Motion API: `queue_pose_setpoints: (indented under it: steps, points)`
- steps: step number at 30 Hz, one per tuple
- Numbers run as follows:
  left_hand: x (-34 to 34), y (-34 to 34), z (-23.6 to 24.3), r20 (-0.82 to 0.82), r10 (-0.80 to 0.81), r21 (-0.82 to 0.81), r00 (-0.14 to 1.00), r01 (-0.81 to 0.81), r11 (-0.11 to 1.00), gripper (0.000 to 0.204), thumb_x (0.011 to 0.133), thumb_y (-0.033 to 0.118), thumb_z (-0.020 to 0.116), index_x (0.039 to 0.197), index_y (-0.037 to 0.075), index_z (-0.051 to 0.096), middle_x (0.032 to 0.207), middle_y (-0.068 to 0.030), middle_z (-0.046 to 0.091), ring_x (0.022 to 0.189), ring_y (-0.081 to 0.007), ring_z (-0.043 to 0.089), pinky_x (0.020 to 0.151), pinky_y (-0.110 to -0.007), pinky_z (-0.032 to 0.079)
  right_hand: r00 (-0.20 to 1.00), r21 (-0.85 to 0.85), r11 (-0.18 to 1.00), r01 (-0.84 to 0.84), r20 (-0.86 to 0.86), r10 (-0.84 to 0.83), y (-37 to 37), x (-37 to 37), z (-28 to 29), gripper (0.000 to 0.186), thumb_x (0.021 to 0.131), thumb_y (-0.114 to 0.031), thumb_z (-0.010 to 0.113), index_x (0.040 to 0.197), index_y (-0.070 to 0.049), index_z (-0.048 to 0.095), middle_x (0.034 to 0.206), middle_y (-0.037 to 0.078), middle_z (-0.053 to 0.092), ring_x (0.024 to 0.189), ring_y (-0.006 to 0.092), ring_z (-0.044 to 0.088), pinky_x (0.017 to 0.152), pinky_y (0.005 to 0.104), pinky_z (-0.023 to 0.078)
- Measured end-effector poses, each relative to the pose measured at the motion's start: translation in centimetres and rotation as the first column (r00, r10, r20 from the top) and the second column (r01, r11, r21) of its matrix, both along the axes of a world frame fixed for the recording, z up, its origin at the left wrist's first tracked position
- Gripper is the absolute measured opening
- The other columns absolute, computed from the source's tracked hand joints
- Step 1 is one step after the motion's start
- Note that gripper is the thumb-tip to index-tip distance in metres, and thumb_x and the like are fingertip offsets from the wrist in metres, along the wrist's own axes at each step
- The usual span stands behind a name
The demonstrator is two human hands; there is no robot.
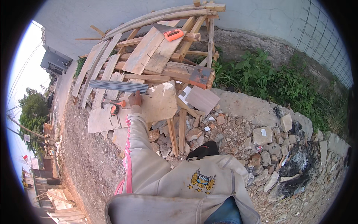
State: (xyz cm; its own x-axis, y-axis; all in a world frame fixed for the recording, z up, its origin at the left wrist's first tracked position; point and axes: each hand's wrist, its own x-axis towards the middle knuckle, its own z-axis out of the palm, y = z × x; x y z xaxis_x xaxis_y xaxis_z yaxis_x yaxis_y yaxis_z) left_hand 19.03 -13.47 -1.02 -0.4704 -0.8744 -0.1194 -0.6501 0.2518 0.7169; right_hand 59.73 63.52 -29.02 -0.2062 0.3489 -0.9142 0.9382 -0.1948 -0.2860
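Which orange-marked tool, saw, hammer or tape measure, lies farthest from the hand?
The saw, up on the boards toward the wall; the hammer and the tape measure both lie close to the left hand.

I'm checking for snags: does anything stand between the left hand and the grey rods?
Nothing visible does: the left hand is right at the near edge of the grey rods, toward their right end. The orange-handled hammer lies left of the hand, off that path.
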Motion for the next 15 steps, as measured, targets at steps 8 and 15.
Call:
queue_pose_setpoints:
  steps: [8,15]
  points:
    - [-1.1,4.1,4.0,0.225,-0.049,-0.067,0.973,0.066,0.996,0.063,0.081,0.067,0.071,0.089,0.006,0.078,0.076,-0.0106,0.076,0.077,-0.0255,0.076,0.081,-0.038,0.057,0.868,0.158,0.897,-0.414,-0.228,0.441,3.0,-17.7,3.7,0.020,0.085,-0.014,0.072,0.090,0.002,0.061,0.070,0.011,0.061,0.051,0.0215,0.059,0.046,0.0394,0.049]
    - [-1.4,2.5,0.8,-0.304,0.055,0.338,0.951,0.053,0.940,0.035,0.085,0.031,0.082,0.080,-0.001,0.071,0.069,-0.0100,0.070,0.049,-0.0176,0.064,0.041,-0.034,0.048,0.508,0.379,0.780,-0.498,-0.602,0.616,2.6,-32.8,6.9,0.020,0.084,-0.013,0.072,0.089,0.002,0.060,0.073,0.010,0.062,0.053,0.0212,0.059,0.050,0.0396,0.051]
